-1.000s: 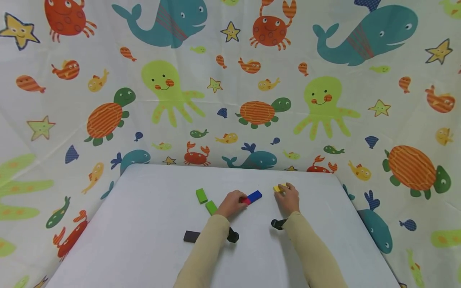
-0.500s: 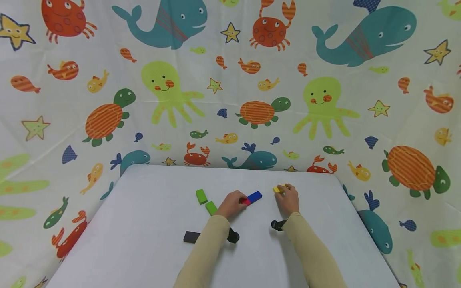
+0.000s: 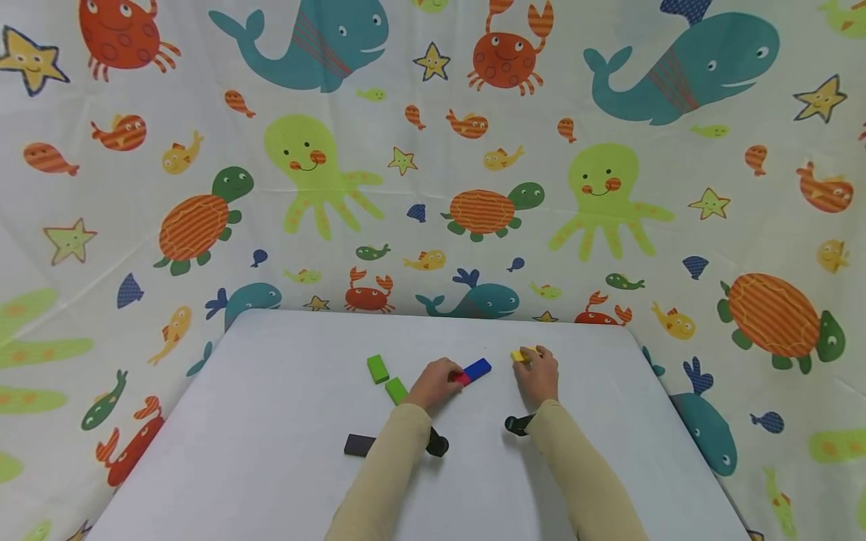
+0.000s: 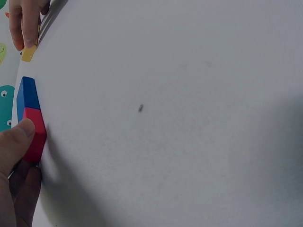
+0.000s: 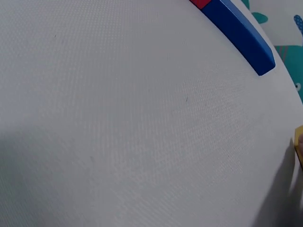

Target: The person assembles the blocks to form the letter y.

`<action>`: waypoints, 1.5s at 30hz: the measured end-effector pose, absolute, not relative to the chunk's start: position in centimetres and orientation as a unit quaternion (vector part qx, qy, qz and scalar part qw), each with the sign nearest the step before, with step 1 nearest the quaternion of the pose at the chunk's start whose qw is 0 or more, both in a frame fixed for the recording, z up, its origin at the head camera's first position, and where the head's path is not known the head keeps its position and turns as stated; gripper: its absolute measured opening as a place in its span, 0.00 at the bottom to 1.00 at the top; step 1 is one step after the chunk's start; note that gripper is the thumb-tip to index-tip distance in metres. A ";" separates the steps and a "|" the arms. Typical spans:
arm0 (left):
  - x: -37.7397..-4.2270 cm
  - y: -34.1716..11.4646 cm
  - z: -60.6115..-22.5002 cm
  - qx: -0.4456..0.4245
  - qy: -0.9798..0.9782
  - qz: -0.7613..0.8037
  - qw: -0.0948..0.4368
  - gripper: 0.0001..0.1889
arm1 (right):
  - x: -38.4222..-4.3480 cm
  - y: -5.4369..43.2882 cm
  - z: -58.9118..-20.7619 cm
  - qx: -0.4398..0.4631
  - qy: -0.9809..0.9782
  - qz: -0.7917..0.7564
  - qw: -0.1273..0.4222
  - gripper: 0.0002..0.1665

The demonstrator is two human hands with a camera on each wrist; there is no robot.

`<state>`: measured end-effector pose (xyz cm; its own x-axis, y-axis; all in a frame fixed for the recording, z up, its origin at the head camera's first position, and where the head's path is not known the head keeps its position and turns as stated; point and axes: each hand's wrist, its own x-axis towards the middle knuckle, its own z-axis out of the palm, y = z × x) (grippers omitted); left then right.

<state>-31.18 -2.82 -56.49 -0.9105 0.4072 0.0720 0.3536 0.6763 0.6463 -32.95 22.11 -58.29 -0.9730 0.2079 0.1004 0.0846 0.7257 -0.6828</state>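
My left hand (image 3: 434, 383) pinches a red block (image 4: 37, 130), thumb on top and fingers at its near end. A blue block (image 3: 477, 368) lies end to end with it in one line, pointing away to the right. My right hand (image 3: 539, 376) grips a yellow block (image 3: 518, 355) at the back right of the white table, with the fingers covering much of it. Only an edge of the yellow block (image 5: 298, 137) shows in the right wrist view. A gap of bare table separates the blue and yellow blocks.
Two green blocks (image 3: 377, 369) lie left of my left hand. A dark block (image 3: 358, 445) sits nearer, partly hidden by the left sleeve (image 3: 395, 458). Behind the white table (image 3: 271, 391) hangs a curtain (image 3: 433, 225) printed with sea animals. Black wrist cameras (image 3: 437, 442) stick out by the sleeves.
My right hand and the yellow block have shifted very slightly left. My left hand and the other blocks look unmoved.
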 end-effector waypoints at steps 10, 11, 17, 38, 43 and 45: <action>-31.1 -2.8 -56.4 0.209 0.916 0.340 0.035 0.13 | -33.4 21.7 -58.6 -0.092 -0.927 0.353 0.090 0.24; -31.1 -2.8 -56.4 0.209 0.916 0.340 0.035 0.13 | -33.4 21.6 -58.5 -0.092 -0.927 0.354 0.088 0.24; -31.0 -2.8 -56.2 0.205 0.917 0.342 0.034 0.13 | -33.8 21.0 -57.4 -0.061 -0.927 0.363 0.078 0.24; -31.1 -2.8 -56.4 0.204 0.918 0.339 0.032 0.13 | -33.9 21.0 -57.8 0.031 -0.935 0.352 0.038 0.23; -31.0 -2.7 -56.2 0.205 0.919 0.335 0.030 0.13 | -33.8 20.9 -57.8 0.049 -0.935 0.348 0.044 0.22; -30.9 -2.7 -56.0 0.208 0.919 0.334 0.028 0.13 | -33.8 20.9 -57.8 0.056 -0.935 0.346 0.047 0.22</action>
